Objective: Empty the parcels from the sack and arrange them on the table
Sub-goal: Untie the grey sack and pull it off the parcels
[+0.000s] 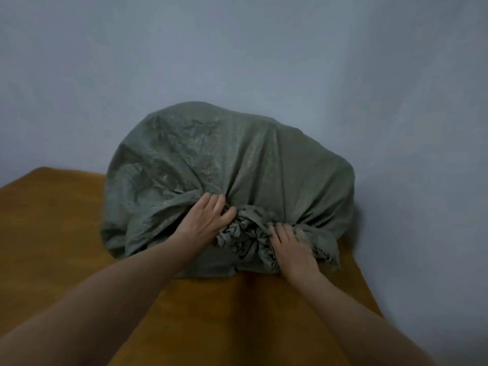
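A full grey-green woven sack lies on the ochre-covered table, its bunched, frayed mouth turned toward me. My left hand rests on the gathered cloth at the left of the mouth, fingers curled into the folds. My right hand grips the crumpled fabric at the right of the mouth. The sack bulges with its contents; no parcel shows, all are hidden inside.
A plain pale blue-grey wall stands right behind the sack. The table's right edge runs diagonally close to my right forearm. Ochre cloth spreads to the left and in front of the sack.
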